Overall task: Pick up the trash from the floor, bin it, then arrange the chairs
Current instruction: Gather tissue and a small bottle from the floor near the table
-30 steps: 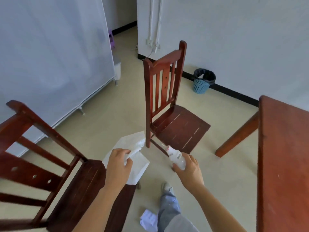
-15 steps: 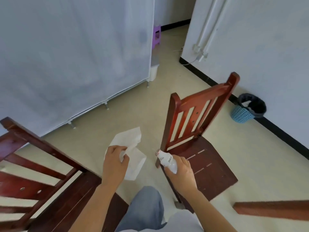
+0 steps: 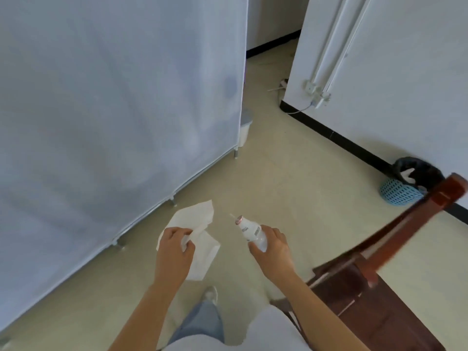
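My left hand grips a crumpled sheet of white paper, which hangs out above and to the right of the fist. My right hand holds a small white plastic bottle with its capped neck pointing up and left. A blue basket bin with a black liner stands against the wall at the right, partly behind the top rail of a dark red wooden chair. That chair sits at the lower right, close to my right arm.
A large white fabric-covered rack on short metal feet fills the left side. A small white lidded container stands at its far corner. White pipes and a cable run down the wall at the back. My leg and shoe are below.
The view has swung left and forward. The near left chair and the table have left the frame, and the other chair has slid to the lower right. Both hands keep their hold.
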The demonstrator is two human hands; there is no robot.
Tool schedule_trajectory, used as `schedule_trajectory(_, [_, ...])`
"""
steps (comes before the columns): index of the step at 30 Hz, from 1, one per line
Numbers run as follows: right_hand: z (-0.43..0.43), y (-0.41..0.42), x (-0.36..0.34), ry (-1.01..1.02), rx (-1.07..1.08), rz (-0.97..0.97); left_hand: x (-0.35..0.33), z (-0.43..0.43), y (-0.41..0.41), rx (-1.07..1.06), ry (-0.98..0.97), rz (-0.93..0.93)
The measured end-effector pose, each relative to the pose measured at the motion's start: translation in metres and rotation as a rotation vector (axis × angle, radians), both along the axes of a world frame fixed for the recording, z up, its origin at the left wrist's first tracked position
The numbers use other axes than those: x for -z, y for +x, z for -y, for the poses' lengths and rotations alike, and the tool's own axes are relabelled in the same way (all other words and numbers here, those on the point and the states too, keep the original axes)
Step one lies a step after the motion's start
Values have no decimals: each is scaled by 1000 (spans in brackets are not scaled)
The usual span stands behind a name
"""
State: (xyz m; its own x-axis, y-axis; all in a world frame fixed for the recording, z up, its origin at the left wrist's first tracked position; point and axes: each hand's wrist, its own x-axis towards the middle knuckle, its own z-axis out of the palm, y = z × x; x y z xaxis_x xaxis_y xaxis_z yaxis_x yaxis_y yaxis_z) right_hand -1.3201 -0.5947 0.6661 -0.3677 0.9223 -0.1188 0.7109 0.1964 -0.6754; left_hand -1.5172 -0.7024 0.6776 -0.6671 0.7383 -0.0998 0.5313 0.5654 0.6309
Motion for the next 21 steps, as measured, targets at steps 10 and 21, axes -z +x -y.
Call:
schedule_trajectory(10, [-135,-50,-20,10,414,-11,-24,-180,-86,238,33,13])
schedule_trajectory(21, [-328,35,-21,33,817,21,-23,-455,-25,634,106,18])
